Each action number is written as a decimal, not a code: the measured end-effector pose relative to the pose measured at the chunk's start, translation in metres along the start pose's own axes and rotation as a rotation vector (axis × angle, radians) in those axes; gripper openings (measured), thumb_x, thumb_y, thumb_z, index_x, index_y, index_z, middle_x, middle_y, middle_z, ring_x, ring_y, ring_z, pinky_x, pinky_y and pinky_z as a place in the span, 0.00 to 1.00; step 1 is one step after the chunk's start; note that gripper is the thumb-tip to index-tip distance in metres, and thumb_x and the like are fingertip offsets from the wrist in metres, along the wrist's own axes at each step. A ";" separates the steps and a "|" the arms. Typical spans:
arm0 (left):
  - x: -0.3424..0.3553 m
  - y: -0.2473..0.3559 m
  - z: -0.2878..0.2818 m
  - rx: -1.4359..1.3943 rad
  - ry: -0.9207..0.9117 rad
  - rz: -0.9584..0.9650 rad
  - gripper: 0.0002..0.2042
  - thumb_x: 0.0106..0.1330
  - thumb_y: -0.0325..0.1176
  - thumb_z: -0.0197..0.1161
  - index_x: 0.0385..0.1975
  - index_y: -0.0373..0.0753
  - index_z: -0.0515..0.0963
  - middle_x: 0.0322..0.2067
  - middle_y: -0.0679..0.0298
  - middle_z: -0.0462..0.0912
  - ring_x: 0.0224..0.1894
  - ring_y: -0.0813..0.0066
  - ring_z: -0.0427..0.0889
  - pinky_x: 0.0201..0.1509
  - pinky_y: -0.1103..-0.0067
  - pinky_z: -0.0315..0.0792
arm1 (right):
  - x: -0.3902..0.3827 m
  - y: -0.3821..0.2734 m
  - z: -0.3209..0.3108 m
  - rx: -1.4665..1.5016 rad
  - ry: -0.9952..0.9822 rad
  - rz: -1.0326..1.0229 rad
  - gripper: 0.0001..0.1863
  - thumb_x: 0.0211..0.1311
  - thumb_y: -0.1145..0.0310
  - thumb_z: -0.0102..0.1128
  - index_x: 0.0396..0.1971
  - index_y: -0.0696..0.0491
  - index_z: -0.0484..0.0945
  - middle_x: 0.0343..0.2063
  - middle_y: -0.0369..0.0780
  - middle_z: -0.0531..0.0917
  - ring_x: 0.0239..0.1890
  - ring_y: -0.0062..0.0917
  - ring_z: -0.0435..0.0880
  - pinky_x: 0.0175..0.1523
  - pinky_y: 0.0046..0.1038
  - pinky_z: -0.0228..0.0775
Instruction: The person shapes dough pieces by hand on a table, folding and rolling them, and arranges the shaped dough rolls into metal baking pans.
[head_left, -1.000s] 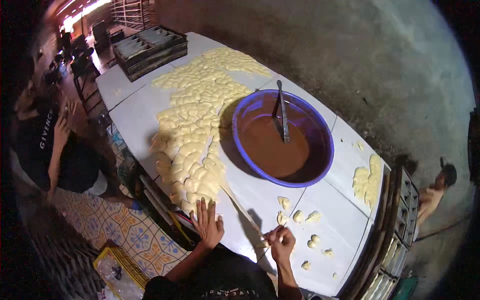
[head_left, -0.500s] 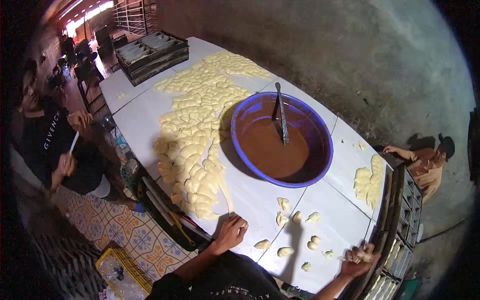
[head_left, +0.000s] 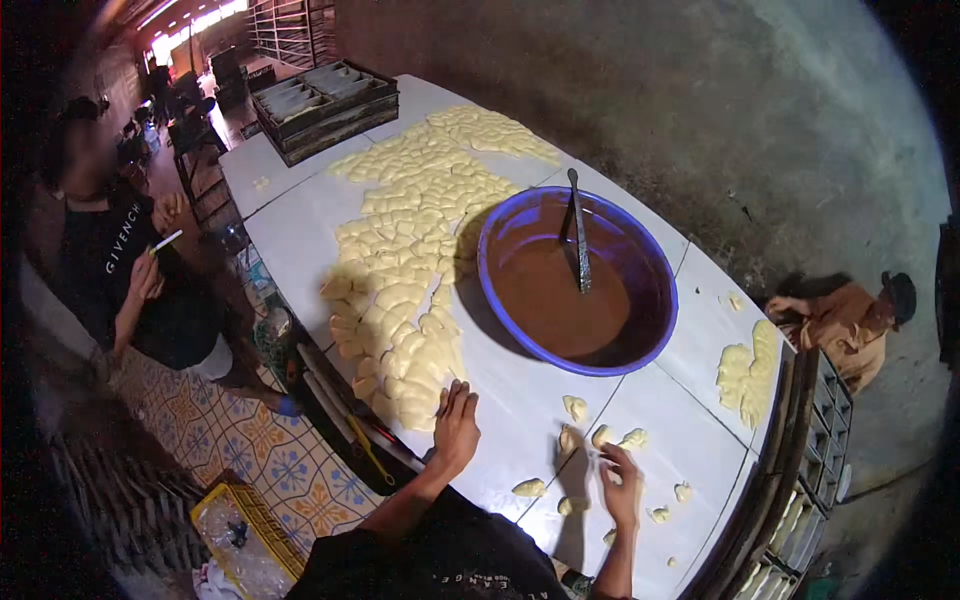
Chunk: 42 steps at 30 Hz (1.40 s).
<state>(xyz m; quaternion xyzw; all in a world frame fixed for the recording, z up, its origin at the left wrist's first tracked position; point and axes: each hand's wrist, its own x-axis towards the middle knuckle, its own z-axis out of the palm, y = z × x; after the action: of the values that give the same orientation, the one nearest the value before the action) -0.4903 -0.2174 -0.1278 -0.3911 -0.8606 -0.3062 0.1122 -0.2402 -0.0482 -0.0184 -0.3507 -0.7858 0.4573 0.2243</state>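
Observation:
A broad mass of pale yellow dough lobes [head_left: 405, 290] covers the left part of the white tiled table. My left hand [head_left: 457, 432] lies at its near right edge, fingers stretched out and touching the dough. Farther right, my right hand [head_left: 620, 488] reaches over small loose dough pieces, its fingers apart and their tips close to one dough piece [head_left: 601, 436]. I see nothing held in it. Other pieces lie around it, among them an oval dough piece [head_left: 529, 488]; some are partly hidden by the hand and its shadow.
A purple basin [head_left: 675, 318] of brown liquid, with a long dark paddle [head_left: 581, 240], stands mid-table. Flattened dough [head_left: 748, 380] lies right. Stacked trays [head_left: 325, 105] sit at the far left; divided trays [head_left: 828, 410] line the right edge. One person [head_left: 135, 250] stands left, another [head_left: 855, 325] right.
My right hand has moved left from the table's right edge to the loose pieces. My left hand has shifted slightly up against the dough mass; the stretched strip beside it no longer shows.

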 end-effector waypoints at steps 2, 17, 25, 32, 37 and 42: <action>0.010 0.003 -0.002 -0.136 0.151 -0.059 0.16 0.48 0.16 0.56 0.39 0.30 0.75 0.43 0.52 0.77 0.53 0.53 0.72 0.62 0.62 0.64 | 0.041 -0.001 0.063 0.153 -0.369 -0.098 0.15 0.60 0.66 0.62 0.46 0.56 0.79 0.45 0.40 0.82 0.48 0.27 0.80 0.54 0.26 0.70; -0.003 0.037 -0.044 -0.411 0.281 -0.134 0.11 0.68 0.28 0.48 0.46 0.31 0.70 0.39 0.47 0.71 0.42 0.44 0.71 0.49 0.58 0.64 | 0.051 -0.013 0.210 0.463 -0.394 0.087 0.11 0.65 0.69 0.53 0.41 0.59 0.79 0.32 0.38 0.83 0.34 0.19 0.76 0.42 0.24 0.70; -0.025 0.123 -0.070 -0.591 -0.131 0.274 0.10 0.63 0.34 0.55 0.36 0.33 0.76 0.36 0.52 0.77 0.44 0.51 0.73 0.50 0.59 0.64 | -0.064 -0.007 0.088 0.809 -0.357 0.235 0.36 0.71 0.42 0.37 0.59 0.62 0.64 0.55 0.44 0.70 0.55 0.26 0.71 0.61 0.29 0.62; -0.017 0.196 -0.045 -0.787 -0.465 -0.021 0.10 0.69 0.31 0.51 0.41 0.32 0.75 0.28 0.53 0.78 0.33 0.61 0.78 0.42 0.68 0.71 | -0.092 -0.001 0.010 1.230 -0.363 0.080 0.44 0.67 0.39 0.42 0.68 0.61 0.50 0.64 0.46 0.63 0.66 0.32 0.63 0.67 0.37 0.56; -0.002 0.210 0.001 -1.774 -0.709 -0.629 0.23 0.75 0.45 0.42 0.64 0.41 0.59 0.53 0.51 0.73 0.56 0.61 0.72 0.61 0.62 0.65 | -0.088 -0.014 -0.028 0.605 0.196 0.010 0.27 0.67 0.66 0.53 0.64 0.57 0.61 0.60 0.46 0.70 0.62 0.31 0.69 0.65 0.33 0.60; -0.039 0.223 -0.015 -1.837 -0.853 -0.714 0.35 0.70 0.60 0.40 0.71 0.51 0.43 0.71 0.57 0.44 0.70 0.63 0.50 0.69 0.64 0.50 | -0.080 0.001 -0.021 0.354 0.158 -0.045 0.17 0.57 0.76 0.62 0.48 0.57 0.78 0.50 0.42 0.76 0.50 0.30 0.77 0.55 0.28 0.69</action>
<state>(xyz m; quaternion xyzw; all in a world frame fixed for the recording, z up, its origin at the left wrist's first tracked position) -0.2989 -0.1372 -0.0350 -0.1261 -0.3336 -0.6893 -0.6306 -0.1735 -0.0963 -0.0114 -0.3228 -0.6809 0.5543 0.3536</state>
